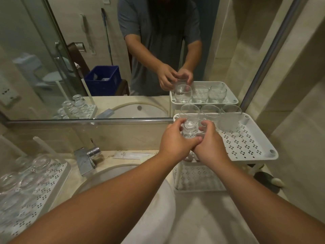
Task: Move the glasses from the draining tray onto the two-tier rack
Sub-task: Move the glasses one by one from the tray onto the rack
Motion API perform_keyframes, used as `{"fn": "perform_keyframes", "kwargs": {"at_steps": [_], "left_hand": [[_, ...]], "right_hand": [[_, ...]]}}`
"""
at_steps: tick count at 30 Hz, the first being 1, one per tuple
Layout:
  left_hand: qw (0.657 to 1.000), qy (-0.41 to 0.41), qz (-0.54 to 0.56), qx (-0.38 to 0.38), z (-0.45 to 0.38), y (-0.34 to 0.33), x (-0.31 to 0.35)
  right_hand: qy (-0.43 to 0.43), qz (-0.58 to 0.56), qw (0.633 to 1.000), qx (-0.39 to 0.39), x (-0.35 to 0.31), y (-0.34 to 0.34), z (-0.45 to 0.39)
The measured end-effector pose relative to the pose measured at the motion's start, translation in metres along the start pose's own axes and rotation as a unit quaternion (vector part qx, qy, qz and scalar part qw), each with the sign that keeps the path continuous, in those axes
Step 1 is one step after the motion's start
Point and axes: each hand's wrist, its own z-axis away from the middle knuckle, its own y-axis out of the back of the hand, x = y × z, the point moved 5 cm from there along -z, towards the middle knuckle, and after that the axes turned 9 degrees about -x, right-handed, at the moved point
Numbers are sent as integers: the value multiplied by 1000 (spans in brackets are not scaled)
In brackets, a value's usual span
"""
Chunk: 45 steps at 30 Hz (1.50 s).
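Glass (pixel 190 128), clear, round-bodied and upright, is sitting over the rack (pixel 249 145) top tier at centre frame. Left hand (pixel 175 140) and right hand (pixel 209 143) are gripping it together, thumbs touching. More glasses are lying on the tray (pixel 51 178), lower left.

A large wall mirror (pixel 70 59) with a metal lower frame hangs beyond the hands. A chrome faucet (pixel 88 158) stands left of them over a white round basin (pixel 133 191) sunk in the beige marble surface (pixel 202 217). Beige tiled wall (pixel 295 85) rises to their right. The mirror reflects a glass shower door (pixel 35 50) and a blue crate (pixel 103 80).
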Motion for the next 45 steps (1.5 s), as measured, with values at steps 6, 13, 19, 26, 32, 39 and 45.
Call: {"fn": "perform_keyframes", "kwargs": {"at_steps": [6, 13, 19, 26, 32, 39, 45], "left_hand": [[999, 4, -20, 25, -3, 0, -2], [999, 20, -35, 33, -5, 2, -8], [999, 30, -29, 32, -7, 1, -12], [999, 51, -1, 14, -5, -1, -12], [997, 63, 40, -18, -1, 3, -9], [997, 47, 66, 11, 12, 25, -13], [994, 45, 85, 48, 29, 61, -23]], "right_hand": [[-3, 23, 1000, -2, 1, -2, -12], [-3, 44, 999, -27, 1, -8, -18], [2, 42, 999, -25, 0, -11, -19], [8, 50, 999, -19, 1, -13, -18], [22, 61, 998, 7, -2, -7, -12], [88, 143, 982, 83, -25, 4, 16], [172, 203, 955, 133, -63, -1, 47]]}}
